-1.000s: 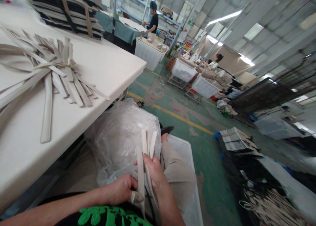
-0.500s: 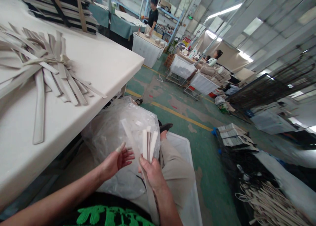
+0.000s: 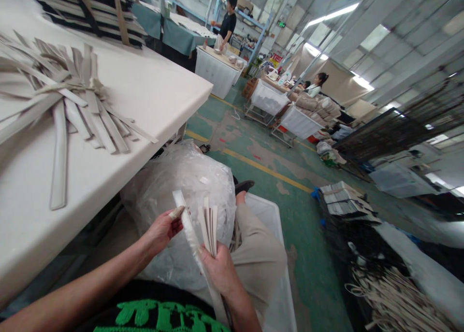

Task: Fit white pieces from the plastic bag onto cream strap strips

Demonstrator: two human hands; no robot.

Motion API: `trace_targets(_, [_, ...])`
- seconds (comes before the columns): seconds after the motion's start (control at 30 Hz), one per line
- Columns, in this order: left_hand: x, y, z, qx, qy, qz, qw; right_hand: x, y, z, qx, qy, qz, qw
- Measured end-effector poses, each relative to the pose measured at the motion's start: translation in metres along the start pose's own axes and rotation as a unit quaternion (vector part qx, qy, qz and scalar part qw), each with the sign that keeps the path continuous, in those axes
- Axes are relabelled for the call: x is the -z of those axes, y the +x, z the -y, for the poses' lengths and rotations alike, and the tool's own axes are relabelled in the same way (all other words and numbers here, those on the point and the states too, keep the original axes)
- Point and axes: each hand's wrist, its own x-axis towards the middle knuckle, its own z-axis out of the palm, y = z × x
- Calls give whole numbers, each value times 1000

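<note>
My left hand (image 3: pixel 169 229), with a wrap on its thumb, pinches a long pale fabric strip (image 3: pixel 193 240) near its upper end. The lower part of this strip runs down past my right wrist toward my body. Closed round a small bundle of beige strips (image 3: pixel 208 225), my right hand (image 3: pixel 219 264) also holds the long strip against its thumb side. The bundle's ends fan upward out of the fist. Below both hands lies a clear plastic bag (image 3: pixel 155 187) over my lap. Its contents are hard to make out.
A pile of loose beige strips (image 3: pixel 81 97) lies on the cream table (image 3: pixel 174 80) at left, with stacked dark and beige fabric (image 3: pixel 90 13) behind. A white bin (image 3: pixel 266 211) stands by my leg. More strips (image 3: pixel 402 298) lie lower right. Two people work farther back.
My left hand has gone from open beside the long strip to pinching its upper part. My right hand and the bundle have shifted slightly down and left.
</note>
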Motion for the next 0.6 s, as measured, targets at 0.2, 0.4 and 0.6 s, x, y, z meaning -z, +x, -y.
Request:
trace_targets(0.2, [-11,-12,12,29,3,47,998,7,2,5,18,5,-5,1000])
trace_targets(0.4, [-13,-11,-2,-36,2,12,999,4,-2,8,38,36,41,998])
trace_targets(0.6, [-12,-14,8,-7,25,39,999,4,-3,15,66,-24,15,997])
